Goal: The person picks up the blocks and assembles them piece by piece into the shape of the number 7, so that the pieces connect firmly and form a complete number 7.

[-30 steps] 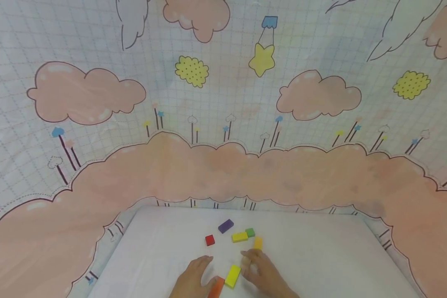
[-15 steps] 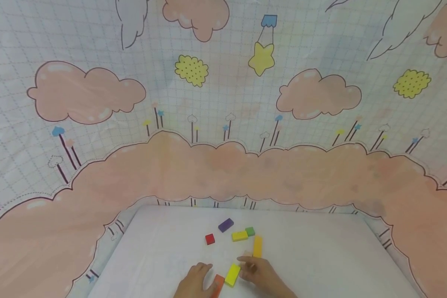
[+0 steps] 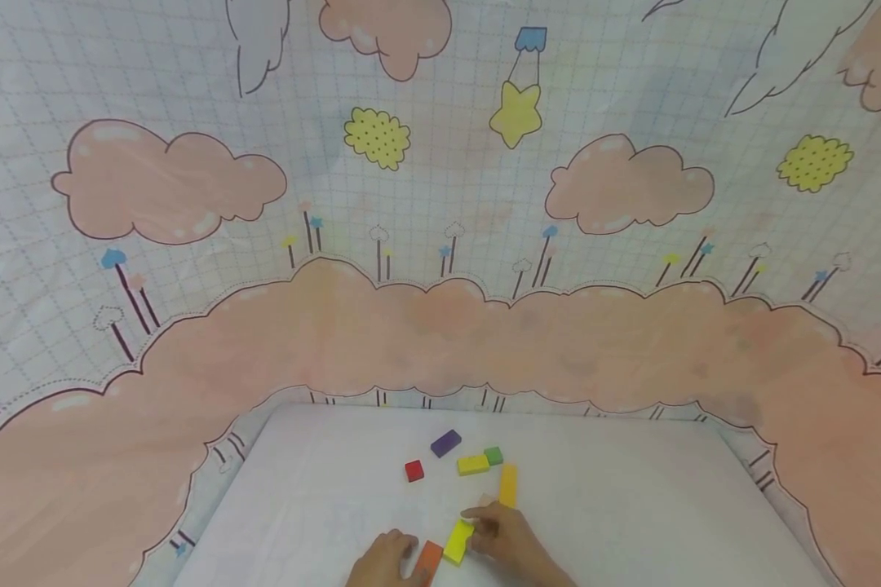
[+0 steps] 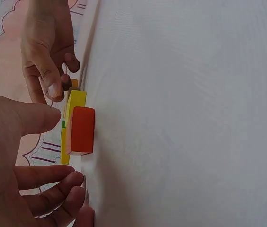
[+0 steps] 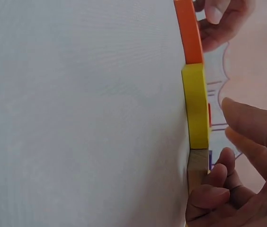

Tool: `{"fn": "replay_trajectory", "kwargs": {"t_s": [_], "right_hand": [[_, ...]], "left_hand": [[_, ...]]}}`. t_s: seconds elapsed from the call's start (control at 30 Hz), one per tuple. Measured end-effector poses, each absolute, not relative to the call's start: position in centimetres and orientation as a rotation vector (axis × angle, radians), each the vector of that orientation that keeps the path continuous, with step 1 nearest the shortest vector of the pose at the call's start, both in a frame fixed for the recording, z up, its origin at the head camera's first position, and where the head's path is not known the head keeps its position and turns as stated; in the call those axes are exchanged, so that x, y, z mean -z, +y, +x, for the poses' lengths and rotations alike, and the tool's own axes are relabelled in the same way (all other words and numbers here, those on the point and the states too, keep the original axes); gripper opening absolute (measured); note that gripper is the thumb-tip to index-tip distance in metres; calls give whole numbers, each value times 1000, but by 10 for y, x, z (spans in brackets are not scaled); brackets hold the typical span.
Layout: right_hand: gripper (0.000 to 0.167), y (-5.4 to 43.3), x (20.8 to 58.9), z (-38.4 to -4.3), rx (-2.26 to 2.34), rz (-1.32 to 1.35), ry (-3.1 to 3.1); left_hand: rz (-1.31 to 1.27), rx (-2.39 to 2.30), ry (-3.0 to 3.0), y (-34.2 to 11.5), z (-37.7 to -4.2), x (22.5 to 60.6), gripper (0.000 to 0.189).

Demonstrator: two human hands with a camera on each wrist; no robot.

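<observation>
On the white table, my left hand (image 3: 385, 558) lies beside an orange block (image 3: 429, 557), its thumb overlapping the block in the head view. The left wrist view shows thumb and fingers spread apart around that block's red-orange end. My right hand (image 3: 510, 545) is over the far right end of a bright yellow block (image 3: 457, 543), index finger extended. In the right wrist view, the orange and yellow blocks stand end to end with a plain wooden block (image 5: 198, 163). My right fingertips are right at that wooden block, which is mostly hidden in the head view.
Just beyond my right hand lies an amber block (image 3: 509, 484). Farther back are a red cube (image 3: 414, 471), a purple block (image 3: 446, 443), another yellow block (image 3: 473, 465) and a green block (image 3: 493, 456) against its corner. A cloud-patterned sheet (image 3: 440, 342) rises behind the table.
My right hand has moved left and toward the yellow block, uncovering more of the amber block. My left hand has drawn slightly back toward the near edge. The other blocks look unmoved.
</observation>
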State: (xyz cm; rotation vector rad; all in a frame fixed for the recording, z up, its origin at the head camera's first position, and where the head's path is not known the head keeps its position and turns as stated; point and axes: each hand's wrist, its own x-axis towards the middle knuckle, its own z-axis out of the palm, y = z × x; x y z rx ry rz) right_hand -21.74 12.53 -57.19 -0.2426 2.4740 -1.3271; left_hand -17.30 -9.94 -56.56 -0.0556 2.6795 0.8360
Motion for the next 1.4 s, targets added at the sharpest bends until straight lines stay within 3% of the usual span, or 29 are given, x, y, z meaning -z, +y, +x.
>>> {"fn": "replay_trajectory", "kwargs": {"t_s": [0.23, 0.53, 1.4], "right_hand": [[29, 125, 572, -219, 1289, -212, 2463], [28, 120, 572, -222, 1160, -192, 2503], [29, 127, 573, -229, 993, -367, 2578]], "left_hand": [[74, -768, 2705, -99, -174, 567, 49], [-125, -819, 2623, -92, -173, 571, 45], [-205, -842, 2638, -88, -177, 580, 35]]}}
